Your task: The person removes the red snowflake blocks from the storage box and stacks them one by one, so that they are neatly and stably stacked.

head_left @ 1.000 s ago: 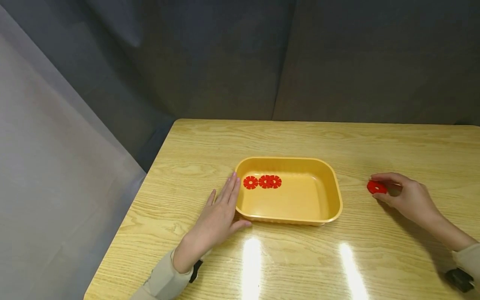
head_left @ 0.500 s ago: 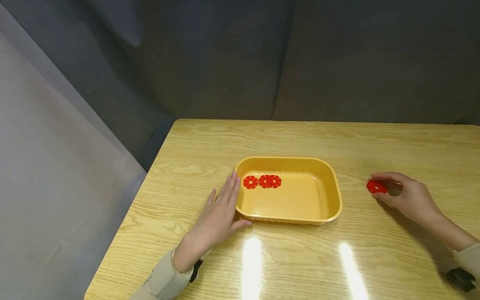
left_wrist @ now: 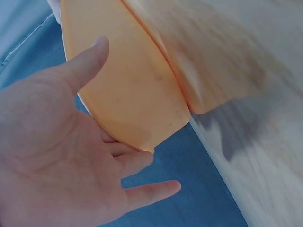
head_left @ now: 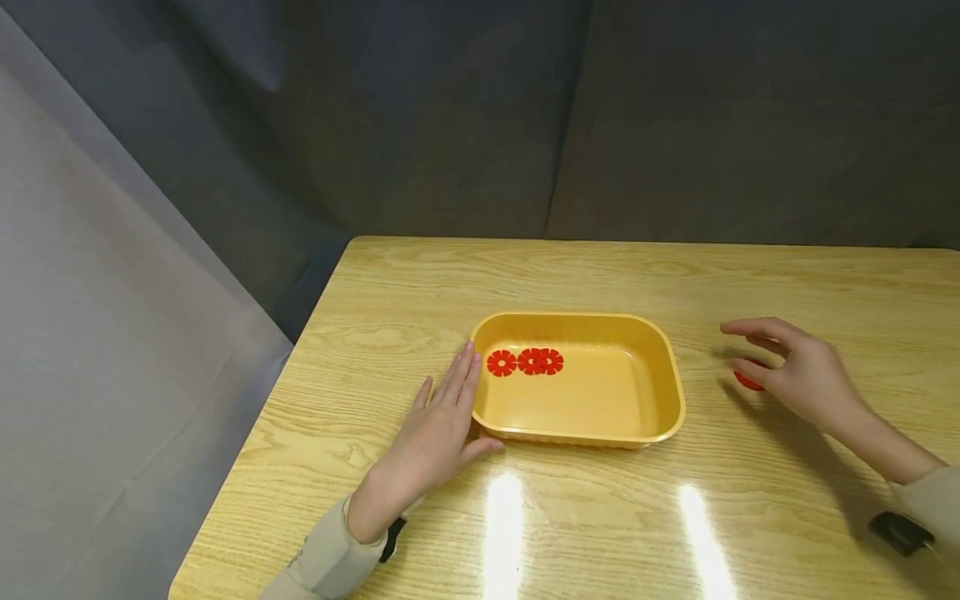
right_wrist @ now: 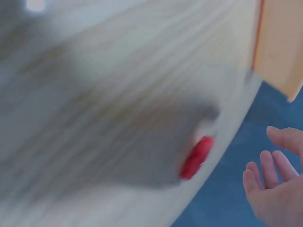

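My left hand [head_left: 431,433] rests with straight fingers along the left wall of a yellow plastic tub [head_left: 577,437]; the left wrist view has the palm and fingers against the tub's side [left_wrist: 128,80]. Inside the tub, at its left, lie several red notched discs [head_left: 502,363], some overlapping. Right of the tub, my right hand [head_left: 806,379] hovers above the table with thumb and fingers spread apart, holding nothing. Below it a red disc piece [right_wrist: 197,158] lies on the table, partly covered by the thumb in the head view.
The wooden table [head_left: 600,517] has its left edge beyond my left hand and its back edge against a dark grey curtain [head_left: 450,125]. A pale cloth [head_left: 112,333] hangs at the left. A dark wrist device [head_left: 900,533] is strapped at my right sleeve.
My right hand has let go of the red disc piece and lifted slightly, with thumb and fingers parted. The disc stays on the table. My left hand and the tub have not moved.
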### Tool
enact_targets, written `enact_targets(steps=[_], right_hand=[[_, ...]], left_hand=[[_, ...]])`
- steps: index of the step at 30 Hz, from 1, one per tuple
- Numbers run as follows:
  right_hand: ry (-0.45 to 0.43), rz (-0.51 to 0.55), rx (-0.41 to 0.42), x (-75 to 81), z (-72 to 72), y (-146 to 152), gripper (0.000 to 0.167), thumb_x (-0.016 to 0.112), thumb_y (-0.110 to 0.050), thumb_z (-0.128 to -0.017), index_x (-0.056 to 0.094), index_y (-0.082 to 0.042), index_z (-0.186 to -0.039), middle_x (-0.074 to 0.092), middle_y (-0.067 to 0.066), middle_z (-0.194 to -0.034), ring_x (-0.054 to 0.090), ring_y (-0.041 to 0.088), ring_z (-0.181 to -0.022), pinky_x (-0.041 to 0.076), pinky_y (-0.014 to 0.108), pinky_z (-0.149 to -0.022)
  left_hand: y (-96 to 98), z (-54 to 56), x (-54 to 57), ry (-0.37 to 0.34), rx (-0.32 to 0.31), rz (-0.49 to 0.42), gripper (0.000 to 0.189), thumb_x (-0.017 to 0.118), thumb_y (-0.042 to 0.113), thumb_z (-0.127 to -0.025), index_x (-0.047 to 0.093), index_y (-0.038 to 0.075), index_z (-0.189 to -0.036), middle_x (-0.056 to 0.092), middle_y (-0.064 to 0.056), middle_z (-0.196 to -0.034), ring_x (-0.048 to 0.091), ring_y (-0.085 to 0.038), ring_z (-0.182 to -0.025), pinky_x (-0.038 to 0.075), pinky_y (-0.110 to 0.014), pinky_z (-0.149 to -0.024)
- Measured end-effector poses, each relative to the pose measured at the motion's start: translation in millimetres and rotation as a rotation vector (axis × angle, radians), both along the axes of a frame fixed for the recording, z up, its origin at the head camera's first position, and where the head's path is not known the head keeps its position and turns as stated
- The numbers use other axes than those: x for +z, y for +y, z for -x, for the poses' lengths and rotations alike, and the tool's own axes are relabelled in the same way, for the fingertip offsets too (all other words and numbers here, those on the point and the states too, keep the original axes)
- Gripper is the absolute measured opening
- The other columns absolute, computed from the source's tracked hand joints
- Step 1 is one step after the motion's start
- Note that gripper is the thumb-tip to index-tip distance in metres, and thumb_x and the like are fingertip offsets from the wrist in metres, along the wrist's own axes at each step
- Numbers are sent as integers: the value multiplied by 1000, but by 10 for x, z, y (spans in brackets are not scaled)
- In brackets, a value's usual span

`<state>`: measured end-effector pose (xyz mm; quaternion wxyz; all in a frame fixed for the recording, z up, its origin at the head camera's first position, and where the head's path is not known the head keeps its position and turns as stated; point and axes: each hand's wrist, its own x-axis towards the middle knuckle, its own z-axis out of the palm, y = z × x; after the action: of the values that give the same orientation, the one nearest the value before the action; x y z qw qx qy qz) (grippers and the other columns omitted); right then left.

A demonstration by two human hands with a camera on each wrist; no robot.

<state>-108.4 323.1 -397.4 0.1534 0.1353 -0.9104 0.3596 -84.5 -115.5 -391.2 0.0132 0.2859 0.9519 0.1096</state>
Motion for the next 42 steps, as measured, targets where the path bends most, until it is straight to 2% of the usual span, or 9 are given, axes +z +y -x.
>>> enact_targets(steps=[4, 9, 16, 20, 23, 26, 28, 31, 42], right_hand=[[27, 6, 27, 106, 59, -209, 49, 77, 17, -72, 69, -2, -116, 66, 9, -109, 49, -20, -102, 41, 1, -78], [43, 49, 118, 205, 153, -488, 48, 77, 16, -73, 68, -1, -117, 66, 14, -111, 52, -12, -107, 39, 4, -89], [16, 140, 232, 234, 270, -856, 44, 76, 16, -74, 68, 3, -116, 67, 17, -113, 57, -3, -106, 44, 12, -92], [17, 132, 263, 234, 317, -1033, 43, 78, 12, -75, 69, 2, -115, 68, 15, -114, 61, 12, -105, 46, 14, -91], [-1, 125, 283, 226, 360, -1154, 40, 79, 8, -76, 69, 0, -115, 69, 13, -115, 63, 24, -106, 48, 23, -93], [-26, 121, 316, 208, 408, -1266, 39, 78, 8, -78, 69, 1, -115, 68, 13, -114, 63, 30, -107, 49, 36, -93], [-43, 114, 339, 182, 441, -1333, 38, 78, 9, -77, 68, 3, -114, 68, 14, -114, 63, 32, -108, 49, 43, -93], [-68, 82, 360, 136, 477, -1417, 38, 77, 9, -77, 68, 3, -114, 69, 14, -114, 63, 33, -108, 49, 47, -93], [-155, 26, 415, 29, 531, -1666, 37, 78, 4, -79, 68, 2, -115, 69, 13, -115, 63, 32, -109, 49, 47, -95]], left_hand=[[2, 2, -4, -1, -1, 1, 107, 65, 54, -88, 4, -2, -156, -3, -16, -163, 6, -26, -149, 25, -59, -111], [1, 2, -7, -4, 3, 0, 108, 66, 54, -87, 3, -2, -156, -4, -15, -163, 7, -25, -149, 25, -58, -111], [13, 0, -10, -26, 6, -6, 108, 65, 54, -87, 2, 0, -156, -6, -14, -163, 5, -25, -149, 22, -58, -112], [16, 1, -13, -33, 8, -8, 108, 65, 54, -88, 1, 0, -156, -8, -14, -163, 4, -25, -149, 21, -59, -112], [14, -1, -10, -36, 8, -7, 108, 64, 55, -88, 1, 0, -156, -8, -14, -163, 4, -25, -149, 21, -59, -112], [11, -3, -8, -36, 8, -8, 109, 65, 55, -87, 1, 0, -156, -7, -14, -163, 4, -25, -149, 21, -59, -112], [10, -3, -12, -36, 7, -12, 108, 65, 54, -87, 1, 0, -156, -7, -14, -163, 4, -25, -149, 21, -59, -112], [12, -4, -19, -34, 6, -12, 108, 66, 53, -87, 1, 0, -156, -7, -15, -163, 4, -26, -149, 22, -59, -112], [17, -2, -3, -24, -7, -14, 107, 65, 53, -88, 2, -1, -156, -6, -15, -163, 7, -27, -149, 24, -60, -110]])
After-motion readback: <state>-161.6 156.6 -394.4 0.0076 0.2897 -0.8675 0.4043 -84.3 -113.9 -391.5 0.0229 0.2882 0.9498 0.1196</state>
